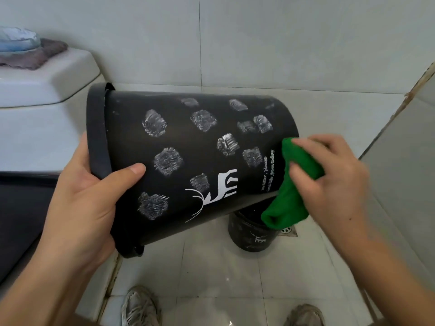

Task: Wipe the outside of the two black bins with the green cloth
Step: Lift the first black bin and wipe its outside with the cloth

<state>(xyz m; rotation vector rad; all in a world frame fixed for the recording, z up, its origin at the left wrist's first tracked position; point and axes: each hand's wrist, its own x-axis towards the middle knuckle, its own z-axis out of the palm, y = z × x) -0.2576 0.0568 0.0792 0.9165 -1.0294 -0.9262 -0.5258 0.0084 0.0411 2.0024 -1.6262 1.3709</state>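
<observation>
A large black bin point(188, 161) with white smudged patches and a white deer print is held sideways in the air, its rim to the left and its base to the right. My left hand point(89, 196) grips the rim, thumb lying on the outer wall. My right hand point(329, 175) holds a bunched green cloth point(294, 184) against the bin's base end. Below it a second, smaller black bin point(251, 236) stands upright on the floor, partly hidden by the cloth and the first bin.
A white toilet tank point(47, 90) with folded cloths point(30, 55) on top stands at the left. A floor drain point(288, 230) lies beside the small bin. Tiled wall behind, a partition edge point(388, 114) at right. My shoes point(138, 307) stand on the tiled floor.
</observation>
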